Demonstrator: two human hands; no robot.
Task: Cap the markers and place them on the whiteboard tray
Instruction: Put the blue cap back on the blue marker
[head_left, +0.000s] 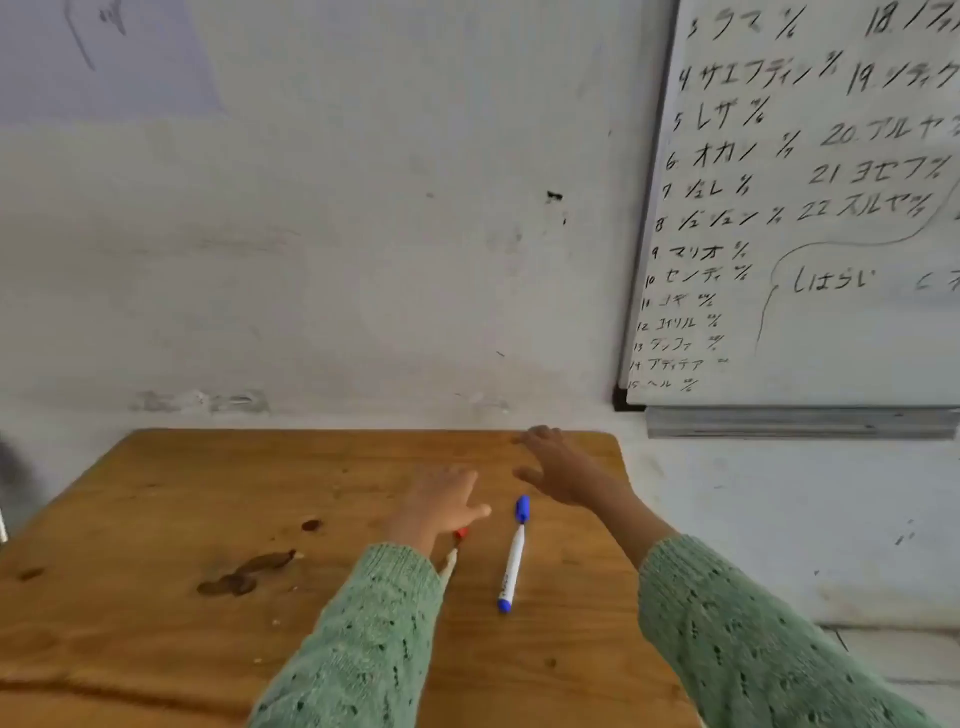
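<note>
A white marker with blue ends lies on the wooden table, its blue cap at the far end. A second marker with a red part lies just left of it, mostly hidden under my left wrist. My left hand hovers over the red marker, fingers spread, holding nothing. My right hand is stretched out above the table's far right corner, fingers apart and empty. The grey whiteboard tray runs under the whiteboard at the right.
The whiteboard is covered with handwritten lists. The table butts against a stained pale wall. Dark stains mark the tabletop to the left. Both green knitted sleeves reach in from the bottom.
</note>
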